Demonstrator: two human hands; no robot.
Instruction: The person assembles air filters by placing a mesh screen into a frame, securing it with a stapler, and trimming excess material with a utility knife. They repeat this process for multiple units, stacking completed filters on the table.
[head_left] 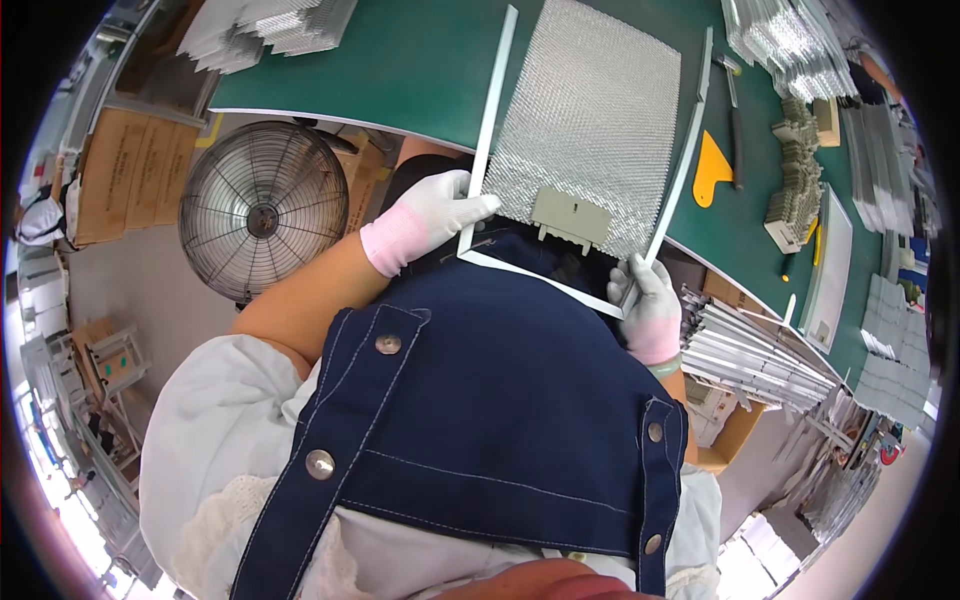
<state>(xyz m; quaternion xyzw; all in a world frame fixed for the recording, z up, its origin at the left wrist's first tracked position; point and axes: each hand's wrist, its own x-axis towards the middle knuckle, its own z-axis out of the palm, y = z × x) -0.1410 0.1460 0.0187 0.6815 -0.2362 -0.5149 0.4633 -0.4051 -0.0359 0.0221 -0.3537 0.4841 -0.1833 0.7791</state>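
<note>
A three-sided frame of pale metal strips (490,120) has its near side against my apron, with its two long sides reaching over the green table. Between those sides lies a silver metal mesh panel (595,100). At the mesh's near edge sits a grey-green plastic piece (570,220) with small prongs pointing toward me. My left hand (435,215), in a white glove with a pink cuff, grips the left side near the corner, thumb across the strip. My gloved right hand (650,300) is closed around the near right corner. Its fingers are partly hidden behind the frame.
On the green table (400,75), to the right, lie a hammer (736,120), a yellow scraper (711,170) and a stack of grey-green plastic pieces (793,190). Stacked mesh panels (785,45) stand farther back. A floor fan (262,221) is at left, metal strips (750,345) below right.
</note>
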